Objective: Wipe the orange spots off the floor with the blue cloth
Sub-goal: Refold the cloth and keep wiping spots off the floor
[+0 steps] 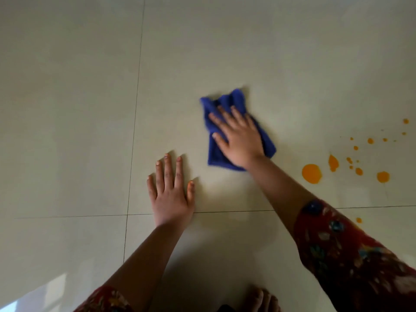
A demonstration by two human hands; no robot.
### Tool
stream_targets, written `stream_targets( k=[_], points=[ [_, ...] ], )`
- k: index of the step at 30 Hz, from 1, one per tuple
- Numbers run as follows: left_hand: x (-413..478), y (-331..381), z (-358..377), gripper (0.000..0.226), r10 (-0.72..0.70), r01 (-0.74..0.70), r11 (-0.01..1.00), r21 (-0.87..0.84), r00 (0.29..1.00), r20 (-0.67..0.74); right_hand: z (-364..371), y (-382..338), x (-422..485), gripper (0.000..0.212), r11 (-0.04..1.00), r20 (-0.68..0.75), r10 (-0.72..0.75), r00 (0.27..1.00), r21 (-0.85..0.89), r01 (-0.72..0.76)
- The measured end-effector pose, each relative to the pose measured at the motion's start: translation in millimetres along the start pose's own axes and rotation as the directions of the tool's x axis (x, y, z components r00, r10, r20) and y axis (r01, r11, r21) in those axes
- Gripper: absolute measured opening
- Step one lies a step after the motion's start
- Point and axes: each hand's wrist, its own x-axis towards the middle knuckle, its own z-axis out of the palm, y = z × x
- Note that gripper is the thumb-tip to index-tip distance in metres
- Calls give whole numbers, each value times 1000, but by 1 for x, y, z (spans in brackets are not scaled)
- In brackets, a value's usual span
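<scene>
Right hand (238, 140) presses flat, fingers spread, on the blue cloth (216, 154), well left of the orange spots (311, 173) (untouched). Left hand (171, 192) braces, fingers straight, on the floor (67, 109). Best: sweep right, pressing evenly.

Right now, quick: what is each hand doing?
Left hand: open, flat on the floor.
Right hand: open, fingers straight, pressing the blue cloth.

Right sleeve (351, 251), 4 o'clock, and left sleeve (105, 299), 7 o'clock: dark red fabric printed with blue and pale flowers.
</scene>
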Motion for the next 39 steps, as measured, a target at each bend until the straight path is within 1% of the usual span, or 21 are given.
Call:
stream_targets(
  k=[3, 5, 6, 8, 10, 11, 12, 14, 16, 18, 19, 21, 23, 25, 27, 29, 31, 33, 35, 37, 39],
  points=[
    [-1, 1, -2, 63, -4, 4, 1000, 14, 1000, 5, -6, 42, 10, 55, 938, 7, 344, 939, 32, -344],
    [-1, 1, -3, 64, -3, 3, 1000, 16, 1000, 9, -7, 28, -14, 55, 924, -23, 383, 923, 26, -382],
    [-1, 1, -3, 64, 1, -1, 1000, 16, 1000, 14, -9, 12, -35, 55, 953, -36, 304, 952, 13, -304],
    [-1, 1, -3, 64, -8, 8, 1000, 12, 1000, 19, -12, -21, -90, 54, 1000, 40, 18, 999, 5, -18],
    [-1, 2, -3, 63, -10, 10, 1000, 4, 1000, 22, -20, -32, -135, 55, 979, 150, -205, 967, 33, 202],
    [-2, 2, -3, 63, -11, 11, 1000, 1, 1000, 24, -22, -26, -143, 55, 972, 170, -235, 957, 54, 229],
    [-2, 2, -4, 63, -9, 9, 1000, 2, 1000, 27, -21, -17, -141, 54, 979, 161, -205, 966, 47, 199],
    [-1, 2, -5, 63, 5, -5, 1000, 11, 999, 39, -19, -1, -123, 52, 1000, 119, -6, 993, 5, 6],
    [0, 2, -9, 65, 8, -8, 1000, -13, 999, 48, -20, 5, -104, 53, 982, 94, 189, 977, -13, -188],
    [2, 2, -14, 67, 0, 4, 998, -70, 998, 57, -18, -11, -104, 54, 970, 77, 243, 967, -11, -243],
    [3, 4, -17, 68, -7, 13, 995, -98, 998, 63, -17, -20, -117, 55, 978, 68, 207, 976, -6, -207],
    [5, 10, -23, 68, -20, 29, 989, -143, 998, 65, -18, -37, -162, 55, 1000, 128, 1, 992, 23, -4],
    [4, 19, -26, 62, 30, -21, 987, -160, 998, 53, -23, -32, -212, 53, 958, 245, -284, 927, 99, 267],
    [-1, 29, -23, 59, 136, -124, 979, -161, 989, 65, -29, -4, -235, 51, 929, 260, -369, 892, 144, 342],
    [-11, 44, -17, 58, 244, -227, 959, -172, 966, 89, -35, 22, -239, 50, 984, 234, -164, 958, 110, 142],
    [-19, 53, -11, 56, 324, -302, 936, -182, 941, 102, -39, 25, -230, 51, 994, 215, 71, 974, 68, -88],
    [-30, 65, -7, 57, 423, -394, 896, -203, 898, 121, -39, 7, -241, 52, 987, 217, 135, 967, 61, -151],
    [-39, 74, -2, 62, 523, -493, 847, -198, 839, 151, -35, -6, -275, 53, 996, 254, 52, 966, 52, -67],
    [-44, 79, 6, 66, 616, -591, 788, -174, 765, 189, -36, -1, -312, 52, 995, 261, 62, 963, 56, -79],
    [-46, 76, 13, 68, 663, -649, 748, -141, 716, 219, -42, 13, -336, 51, 965, 223, 233, 947, 70, -254],
    [-47, 73, 19, 69, 668, -665, 739, -105, 705, 236, -49, 32, -345, 51, 887, 188, 440, 878, 61, -458]
  ],
)
